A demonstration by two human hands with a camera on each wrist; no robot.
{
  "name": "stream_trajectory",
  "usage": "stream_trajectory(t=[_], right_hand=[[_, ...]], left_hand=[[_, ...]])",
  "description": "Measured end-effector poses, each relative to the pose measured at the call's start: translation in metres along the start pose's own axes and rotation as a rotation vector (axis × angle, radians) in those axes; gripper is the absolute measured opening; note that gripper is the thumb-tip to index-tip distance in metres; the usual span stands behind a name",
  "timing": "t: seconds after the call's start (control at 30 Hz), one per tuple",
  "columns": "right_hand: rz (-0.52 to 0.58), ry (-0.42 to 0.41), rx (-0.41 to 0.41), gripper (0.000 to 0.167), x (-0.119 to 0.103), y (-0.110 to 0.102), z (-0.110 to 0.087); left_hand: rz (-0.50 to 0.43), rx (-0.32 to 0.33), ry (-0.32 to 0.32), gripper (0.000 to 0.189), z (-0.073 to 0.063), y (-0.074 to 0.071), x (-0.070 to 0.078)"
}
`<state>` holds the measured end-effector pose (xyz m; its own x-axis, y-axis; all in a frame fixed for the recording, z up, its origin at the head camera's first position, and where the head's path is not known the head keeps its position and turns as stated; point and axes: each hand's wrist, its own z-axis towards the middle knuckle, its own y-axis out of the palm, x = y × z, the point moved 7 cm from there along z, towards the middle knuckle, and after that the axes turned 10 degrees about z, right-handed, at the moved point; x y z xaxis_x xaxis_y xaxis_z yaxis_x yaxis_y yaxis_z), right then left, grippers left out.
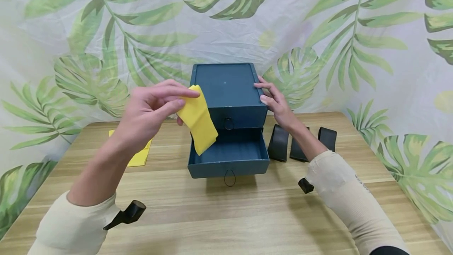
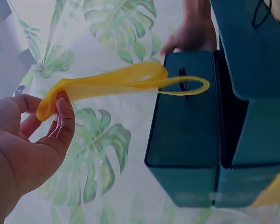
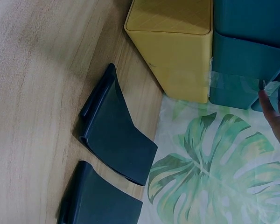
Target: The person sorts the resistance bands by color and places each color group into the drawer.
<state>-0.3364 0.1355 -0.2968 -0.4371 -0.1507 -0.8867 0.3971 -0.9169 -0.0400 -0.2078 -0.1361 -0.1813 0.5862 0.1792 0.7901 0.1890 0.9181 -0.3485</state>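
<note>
My left hand (image 1: 150,107) pinches a thin, soft yellow loop band (image 1: 199,123) between thumb and fingers. The band hangs over the pulled-out drawer (image 1: 228,170) of a dark blue drawer box (image 1: 226,85); its loop shows side-on in the left wrist view. My right hand (image 1: 277,103) rests at the right edge of the box, fingertips on the rim of its top. The upper drawer front (image 1: 244,117) has a thin black ring pull. In the right wrist view, a yellow section (image 3: 184,65) sits below the blue ones.
On the wooden table (image 1: 198,223), several folded black bands (image 1: 278,143) stand right of the box. More yellow band (image 1: 139,158) lies to the left, partly behind my left arm. A leaf-patterned cloth (image 1: 226,38) hangs behind the table.
</note>
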Motion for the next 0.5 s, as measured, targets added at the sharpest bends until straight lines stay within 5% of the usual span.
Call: stream_trajectory(t=[0.5], right_hand=[[-0.001, 0.008, 0.006, 0.054, 0.001, 0.0, 0.0]], left_hand=[[0.008, -0.117, 0.008, 0.023, 0.017, 0.048, -0.001]])
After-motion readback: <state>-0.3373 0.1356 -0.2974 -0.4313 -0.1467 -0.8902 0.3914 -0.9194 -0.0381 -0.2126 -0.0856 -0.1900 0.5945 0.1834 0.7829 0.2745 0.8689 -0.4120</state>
